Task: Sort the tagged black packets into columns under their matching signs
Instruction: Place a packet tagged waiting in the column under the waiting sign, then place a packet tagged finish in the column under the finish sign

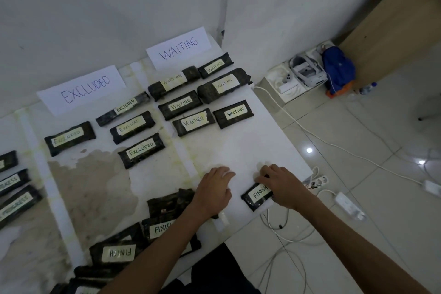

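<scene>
While right hand [279, 185] grips FINISH packet [257, 196], left hand [214, 188] released, six WAITING packets [232, 113]

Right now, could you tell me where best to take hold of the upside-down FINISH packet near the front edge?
Pinch the upside-down FINISH packet across its two long edges at the middle, coming from straight above. It lies flat and is long and narrow, so the short span probably suits a hand. Its right end meets another FINISH packet and the left forearm, so avoid that end.

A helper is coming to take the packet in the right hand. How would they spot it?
Find the table's near right corner. A lone black packet lies there under the right hand. Its tag reads FINISH, and it sits apart from the pile.
</scene>
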A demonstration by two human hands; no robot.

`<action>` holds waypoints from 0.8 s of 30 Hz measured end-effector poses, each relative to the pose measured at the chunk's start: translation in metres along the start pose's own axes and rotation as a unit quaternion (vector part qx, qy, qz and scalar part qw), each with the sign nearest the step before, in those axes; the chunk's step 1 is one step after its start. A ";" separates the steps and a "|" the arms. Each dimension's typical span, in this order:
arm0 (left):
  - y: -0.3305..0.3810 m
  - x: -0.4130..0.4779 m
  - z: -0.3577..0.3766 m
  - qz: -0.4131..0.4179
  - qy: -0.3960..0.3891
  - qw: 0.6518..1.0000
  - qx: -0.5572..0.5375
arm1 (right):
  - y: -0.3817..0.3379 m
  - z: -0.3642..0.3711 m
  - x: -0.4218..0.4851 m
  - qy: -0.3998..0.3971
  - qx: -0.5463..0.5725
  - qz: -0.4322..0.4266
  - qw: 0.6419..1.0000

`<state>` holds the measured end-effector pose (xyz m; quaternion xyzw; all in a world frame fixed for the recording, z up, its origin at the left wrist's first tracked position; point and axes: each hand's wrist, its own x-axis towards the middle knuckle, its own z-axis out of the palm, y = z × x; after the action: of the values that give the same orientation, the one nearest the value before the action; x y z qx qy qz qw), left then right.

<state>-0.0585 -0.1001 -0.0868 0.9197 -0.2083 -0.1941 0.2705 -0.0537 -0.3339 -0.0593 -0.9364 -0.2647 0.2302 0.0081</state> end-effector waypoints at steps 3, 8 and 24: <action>-0.002 -0.008 -0.010 -0.002 0.028 1.000 -0.010 | -0.010 -0.010 0.009 0.006 0.022 -0.012 1.000; -0.021 -0.042 -0.038 -0.043 0.097 0.994 -0.010 | -0.045 -0.040 0.029 0.069 0.075 -0.039 0.994; -0.127 -0.232 -0.119 -0.234 0.255 0.938 -0.004 | -0.260 -0.088 0.132 0.087 0.073 -0.202 0.973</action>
<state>-0.1621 0.1600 -0.0112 0.9600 0.0892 -0.0119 0.2653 -0.0436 -0.0348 -0.0017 -0.8767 -0.4295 0.1604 0.1454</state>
